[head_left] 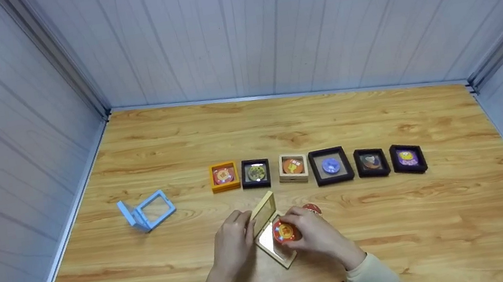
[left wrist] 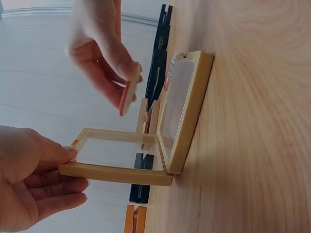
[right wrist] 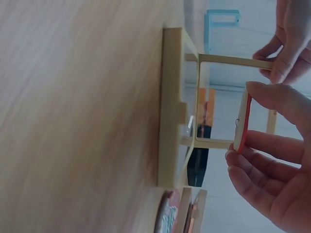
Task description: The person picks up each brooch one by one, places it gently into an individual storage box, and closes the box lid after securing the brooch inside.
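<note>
A tan hinged display frame [head_left: 269, 255] lies unfolded on the table, its clear-film lid standing up from the base. My left hand [head_left: 231, 242] pinches the lid's outer edge between thumb and fingers. Held by its rim in my right hand [head_left: 317, 234] is a round red badge [head_left: 284, 231] with a yellow centre, just above the base. In the right wrist view the badge [right wrist: 242, 124] is edge-on, its pale back towards the film and apart from it. A second red badge [head_left: 312, 208] lies on the table, partly hidden behind the right hand.
Beyond the hands stands a row of closed frames with round badges inside: an orange frame [head_left: 212, 182], a pale frame [head_left: 294, 179] and several black ones, such as the large black frame [head_left: 315, 168]. An unfolded blue frame [head_left: 159, 221] stands at the left. Panel walls [head_left: 244, 31] enclose the table.
</note>
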Action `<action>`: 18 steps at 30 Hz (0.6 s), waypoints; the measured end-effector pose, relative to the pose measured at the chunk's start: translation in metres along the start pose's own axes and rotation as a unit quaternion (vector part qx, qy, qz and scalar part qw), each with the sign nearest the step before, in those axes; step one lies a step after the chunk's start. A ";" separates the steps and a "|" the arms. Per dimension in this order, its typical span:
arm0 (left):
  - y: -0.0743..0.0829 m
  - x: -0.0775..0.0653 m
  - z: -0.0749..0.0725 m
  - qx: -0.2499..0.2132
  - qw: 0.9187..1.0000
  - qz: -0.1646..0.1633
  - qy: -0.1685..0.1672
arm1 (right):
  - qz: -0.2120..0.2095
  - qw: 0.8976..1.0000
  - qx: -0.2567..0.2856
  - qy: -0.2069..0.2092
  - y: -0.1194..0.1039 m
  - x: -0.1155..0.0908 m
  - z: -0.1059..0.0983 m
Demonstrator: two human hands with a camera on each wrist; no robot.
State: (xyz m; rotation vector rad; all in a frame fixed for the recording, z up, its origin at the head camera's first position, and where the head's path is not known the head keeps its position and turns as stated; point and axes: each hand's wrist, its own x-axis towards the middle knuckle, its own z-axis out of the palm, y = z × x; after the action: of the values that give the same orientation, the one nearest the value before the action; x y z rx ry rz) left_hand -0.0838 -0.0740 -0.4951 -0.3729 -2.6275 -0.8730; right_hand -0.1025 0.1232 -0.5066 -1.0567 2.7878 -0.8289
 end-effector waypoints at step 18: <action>0.000 -0.001 0.000 -0.005 1.000 -0.011 -0.003 | 0.011 0.999 -0.030 -0.034 0.003 0.004 0.018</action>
State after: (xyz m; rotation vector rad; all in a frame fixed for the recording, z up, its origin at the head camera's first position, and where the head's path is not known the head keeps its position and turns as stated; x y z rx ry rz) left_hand -0.0829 -0.0743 -0.4951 -0.3504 -2.6397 -0.8928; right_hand -0.1034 0.1141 -0.5228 -1.0404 2.7776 -0.6975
